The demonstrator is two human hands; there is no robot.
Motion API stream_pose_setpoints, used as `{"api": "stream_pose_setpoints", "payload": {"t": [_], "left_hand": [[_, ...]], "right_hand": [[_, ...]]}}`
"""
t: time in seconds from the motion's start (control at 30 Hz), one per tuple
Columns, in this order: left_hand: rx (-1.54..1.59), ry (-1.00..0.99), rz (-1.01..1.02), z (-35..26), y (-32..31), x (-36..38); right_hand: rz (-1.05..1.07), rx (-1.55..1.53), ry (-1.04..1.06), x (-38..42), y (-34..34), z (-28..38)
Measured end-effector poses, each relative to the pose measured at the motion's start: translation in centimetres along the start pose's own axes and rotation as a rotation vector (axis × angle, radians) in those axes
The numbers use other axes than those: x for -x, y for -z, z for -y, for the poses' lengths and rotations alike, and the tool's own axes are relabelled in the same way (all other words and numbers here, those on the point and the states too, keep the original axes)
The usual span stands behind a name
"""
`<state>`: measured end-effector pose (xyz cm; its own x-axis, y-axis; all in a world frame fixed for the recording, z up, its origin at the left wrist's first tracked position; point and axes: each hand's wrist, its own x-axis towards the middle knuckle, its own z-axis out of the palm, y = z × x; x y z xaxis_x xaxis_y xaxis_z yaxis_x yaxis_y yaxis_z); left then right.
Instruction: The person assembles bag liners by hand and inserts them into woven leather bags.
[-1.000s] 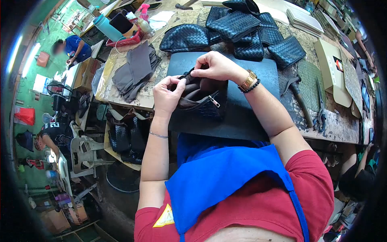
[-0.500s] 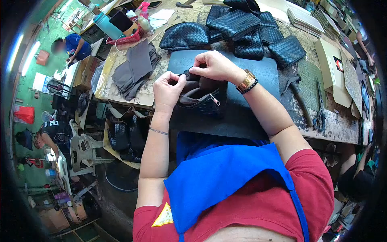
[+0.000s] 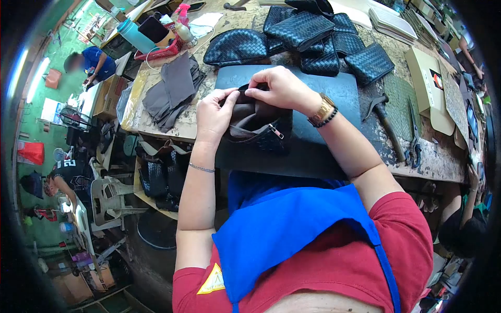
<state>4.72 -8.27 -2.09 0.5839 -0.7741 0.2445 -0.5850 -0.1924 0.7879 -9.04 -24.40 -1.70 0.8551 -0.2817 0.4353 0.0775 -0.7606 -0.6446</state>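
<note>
A dark zippered pouch [image 3: 255, 140] lies on a black board [image 3: 323, 130] in front of me, its mouth open and a brown lining [image 3: 245, 112] showing inside. A silver zipper pull [image 3: 276, 131] hangs at its right side. My left hand [image 3: 213, 113] pinches the pouch's far edge between thumb and forefinger. Close beside it, my right hand [image 3: 282, 89] pinches the same edge with thumb and fingertips. The exact bit of edge between the fingertips is small and partly hidden by them.
Several black woven pouches [image 3: 302, 32] are piled behind the board. Folded grey-brown cloth [image 3: 172, 91] lies left. A hammer [image 3: 385, 125] and scissors [image 3: 415, 138] rest at right, near an open cardboard box [image 3: 425, 94]. A red basket [image 3: 167, 50] holds bottles. People work at both sides.
My hands stay at the pouch's far edge with small finger shifts. The left fingers now lie straighter along it, and the pouch mouth looks slightly wider, with more lining showing.
</note>
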Motion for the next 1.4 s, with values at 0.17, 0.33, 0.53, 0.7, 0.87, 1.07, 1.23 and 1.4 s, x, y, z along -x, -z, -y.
{"api": "stream_pose_setpoints", "payload": {"t": [0.17, 0.33, 0.53, 0.7, 0.87, 1.07, 1.23, 1.4], "left_hand": [[0.026, -0.074, -0.063, 1.2, 0.0, -0.2], [0.155, 0.002, -0.012, 1.9, -0.3, -0.2], [0.245, 0.103, 0.068, 2.2, -0.5, -0.5], [0.23, 0.12, 0.079, 1.7, -0.6, -0.5], [0.127, 0.049, 0.16, 1.4, 0.0, -1.0], [-0.3, -0.349, 0.396, -3.6, 3.0, -3.3], [-0.42, -0.383, 0.159, -3.3, 1.3, -1.8], [-0.249, -0.345, 0.086, -1.5, 0.4, 0.3]], "right_hand": [[-0.02, -0.005, -0.093, 0.2, 0.3, 0.0], [-0.062, -0.012, -0.138, 0.1, -0.4, -0.5], [-0.084, 0.015, -0.149, 0.1, -0.5, -0.9], [-0.052, 0.015, -0.204, -0.1, -0.4, -0.7], [-0.041, -0.063, -0.138, -0.1, -0.4, -1.0], [0.108, -0.133, -0.146, 0.5, 2.2, 2.4], [-0.013, -0.168, -0.275, 2.4, 1.1, 1.2], [-0.133, -0.173, -0.169, 3.2, 1.0, 1.2]]}}
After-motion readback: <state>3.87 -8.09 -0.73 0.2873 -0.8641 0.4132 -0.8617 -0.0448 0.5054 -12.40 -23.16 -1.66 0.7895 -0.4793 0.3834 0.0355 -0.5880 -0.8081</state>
